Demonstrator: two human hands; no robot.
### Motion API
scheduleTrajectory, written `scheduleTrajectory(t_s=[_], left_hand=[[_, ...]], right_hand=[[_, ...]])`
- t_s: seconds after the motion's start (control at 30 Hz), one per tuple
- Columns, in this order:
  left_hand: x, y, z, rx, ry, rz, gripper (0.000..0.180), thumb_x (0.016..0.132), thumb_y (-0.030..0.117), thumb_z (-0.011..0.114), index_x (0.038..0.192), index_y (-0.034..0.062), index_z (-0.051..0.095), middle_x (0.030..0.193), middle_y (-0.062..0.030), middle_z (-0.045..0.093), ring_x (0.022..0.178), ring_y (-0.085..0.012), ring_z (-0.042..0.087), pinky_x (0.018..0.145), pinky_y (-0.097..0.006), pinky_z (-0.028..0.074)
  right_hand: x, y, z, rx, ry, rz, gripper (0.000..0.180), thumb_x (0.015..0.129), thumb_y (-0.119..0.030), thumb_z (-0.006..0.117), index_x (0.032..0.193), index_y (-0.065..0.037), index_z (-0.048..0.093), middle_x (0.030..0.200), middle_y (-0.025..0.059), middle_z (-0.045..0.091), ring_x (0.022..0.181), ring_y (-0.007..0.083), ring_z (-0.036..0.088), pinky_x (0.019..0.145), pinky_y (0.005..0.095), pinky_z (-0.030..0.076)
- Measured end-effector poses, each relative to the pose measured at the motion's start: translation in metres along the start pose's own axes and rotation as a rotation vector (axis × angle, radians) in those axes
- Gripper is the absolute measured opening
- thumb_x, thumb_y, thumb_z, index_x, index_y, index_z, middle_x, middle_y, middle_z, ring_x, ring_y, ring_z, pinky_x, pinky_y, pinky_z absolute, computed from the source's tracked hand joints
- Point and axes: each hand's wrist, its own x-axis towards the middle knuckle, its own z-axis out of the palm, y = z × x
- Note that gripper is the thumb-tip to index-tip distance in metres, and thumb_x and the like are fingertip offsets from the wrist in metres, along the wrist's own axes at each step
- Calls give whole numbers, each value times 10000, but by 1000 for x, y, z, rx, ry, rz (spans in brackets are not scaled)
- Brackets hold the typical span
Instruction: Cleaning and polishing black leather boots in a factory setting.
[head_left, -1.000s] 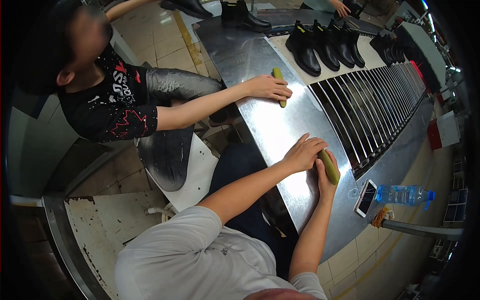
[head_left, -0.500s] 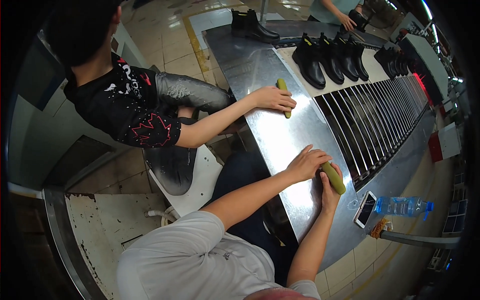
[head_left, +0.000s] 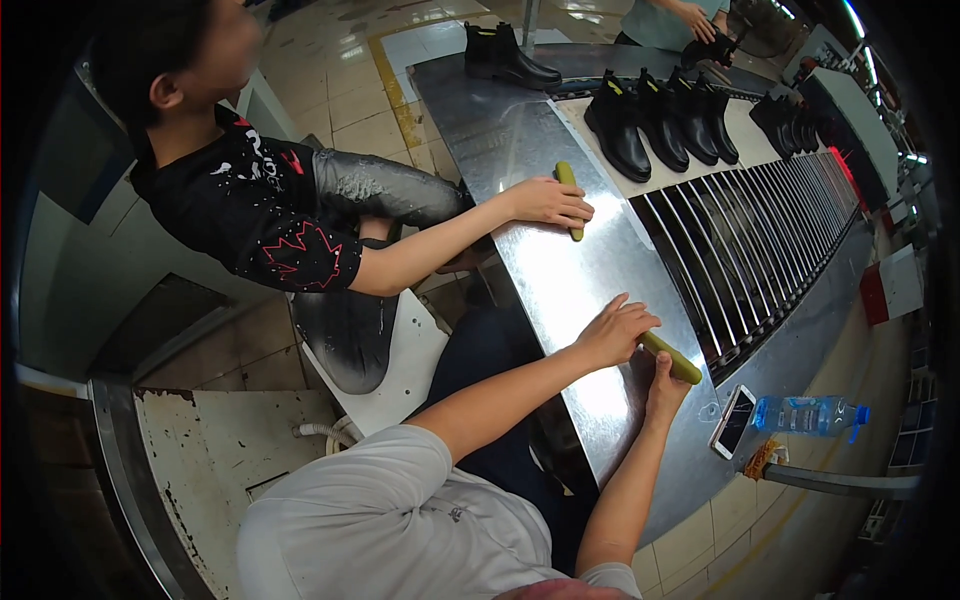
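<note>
A long olive-green piece with rounded ends point(head_left: 672, 357) lies between my hands over the metal tabletop; its exact kind does not show. My left hand point(head_left: 614, 334) is closed over its far end, palm down. From the near side my right hand point(head_left: 666, 393) grips the other end, with the thumb up against it and the other fingers mostly hidden beneath. Farther along the table, a co-worker's hand point(head_left: 550, 202) rests on a similar olive-green piece point(head_left: 567, 177).
Black ankle boots point(head_left: 617, 127) stand in a row beside the roller conveyor point(head_left: 745, 240), with another pair point(head_left: 505, 58) at the table's far end. A phone point(head_left: 734, 422) and a water bottle point(head_left: 806, 414) lie right of my right hand. Another person's hands point(head_left: 697, 20) hold a dark boot.
The olive-green piece in my hands has turned a little, showing a narrower side, and my right fingers have shifted under it. The seated co-worker's head has turned right.
</note>
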Motion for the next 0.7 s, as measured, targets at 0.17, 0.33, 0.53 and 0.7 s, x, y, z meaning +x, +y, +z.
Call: scheduleTrajectory(t_s=[0.17,0.33,0.53,0.7], left_hand=[[-2,-5,-3,8,21,-11,452,804,-15,564,1240,102,551,1201,-103,608,1219,-277,526,1119,-500,273],[0,1,-3,-21,26,0,541,822,18,541,1347,133,483,1199,-112,592,1194,-267,525,1111,-518,269],[-1,6,-3,65,-57,16,537,816,57,580,1339,147,500,1231,-98,597,1256,-279,484,1126,-514,239],[-3,-3,-1,84,-58,56,456,770,73,655,1220,127,595,1245,-56,603,1286,-271,461,1135,-504,234]], right_hand=[[-3,-35,24,37,-85,-74,474,882,-178,706,1292,-1,547,1136,67,631,1013,154,589,917,278,452],[-5,-37,19,202,-189,6,518,831,-80,743,1302,-15,537,1122,70,635,1029,137,587,931,261,449],[-3,-27,12,235,-155,12,409,813,-88,764,1173,7,594,1051,78,648,951,150,620,866,270,492],[0,-16,5,207,-116,-8,414,791,-165,801,1105,28,613,982,78,667,885,153,632,820,259,501]])
